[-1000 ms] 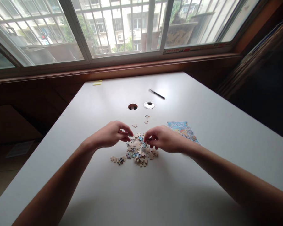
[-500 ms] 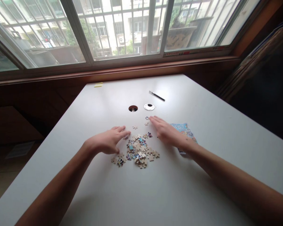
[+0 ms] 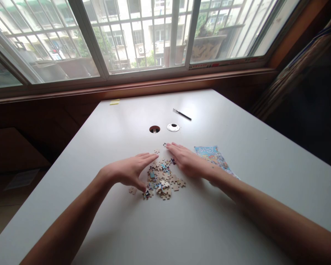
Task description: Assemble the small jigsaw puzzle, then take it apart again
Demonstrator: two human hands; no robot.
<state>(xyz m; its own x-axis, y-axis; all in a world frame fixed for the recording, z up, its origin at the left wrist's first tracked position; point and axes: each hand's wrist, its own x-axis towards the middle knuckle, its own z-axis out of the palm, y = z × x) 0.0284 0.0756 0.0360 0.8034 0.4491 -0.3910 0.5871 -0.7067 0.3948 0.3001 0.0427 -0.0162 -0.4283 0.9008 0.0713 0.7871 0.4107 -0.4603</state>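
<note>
A loose heap of jigsaw puzzle pieces [image 3: 162,180] lies on the white table [image 3: 165,228], some showing plain cardboard backs and others coloured faces. At its left edge is my left hand [image 3: 129,169], thumb spread from the stretched fingers, the thumb touching pieces at the near left. My right hand [image 3: 186,159] rests on its edge at the heap's far right, fingers extended, with a small puzzle piece [image 3: 164,144] at its fingertips. Another single piece [image 3: 157,151] sits just beyond the heap, between the hands. Neither hand grips anything.
Partly under my right forearm lies a blue printed picture sheet [image 3: 212,156]. Farther back are a round cable hole [image 3: 155,129], its metal cover [image 3: 173,127] and a black pen [image 3: 182,114]. Yellow tape [image 3: 114,102] marks the far left edge, below a barred window.
Both hands have moved inward toward the heap. The left has pushed pieces rightward into it; the right has swept stray pieces left and nearer, uncovering more of the picture sheet.
</note>
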